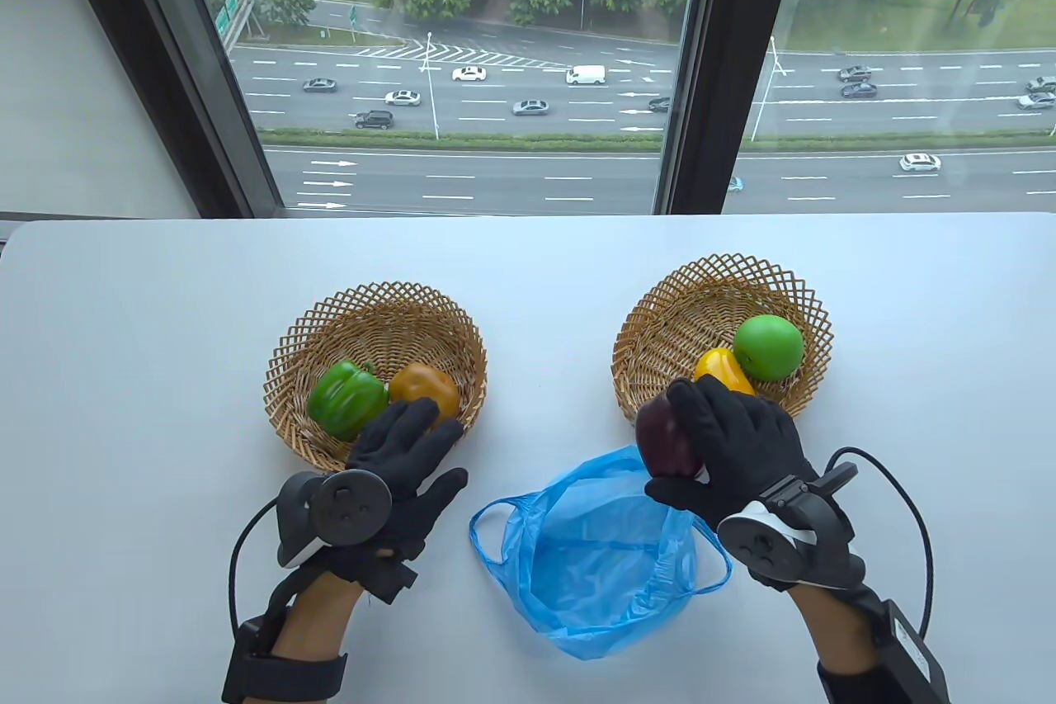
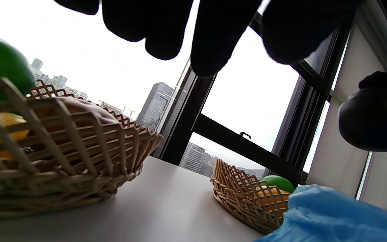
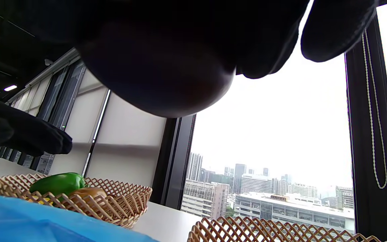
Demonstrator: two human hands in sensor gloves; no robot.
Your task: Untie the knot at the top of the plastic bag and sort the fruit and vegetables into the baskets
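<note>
Blue plastic bag (image 1: 598,547) lies open between both hands. Right hand (image 1: 734,448) grips a purple onion (image 1: 664,436) beside the right basket (image 1: 660,324); left hand (image 1: 404,460) hovers, fingers relaxed, over the left basket (image 1: 371,316).

Dark purple fruit (image 1: 667,436) half hidden by right hand (image 1: 734,448); type unclear, silhouette only in wrist views.

an upper-floor office (likely): white table (image 1: 165,308) against tall windows (image 1: 462,60) overlooking a highway (image 1: 536,110).
</note>
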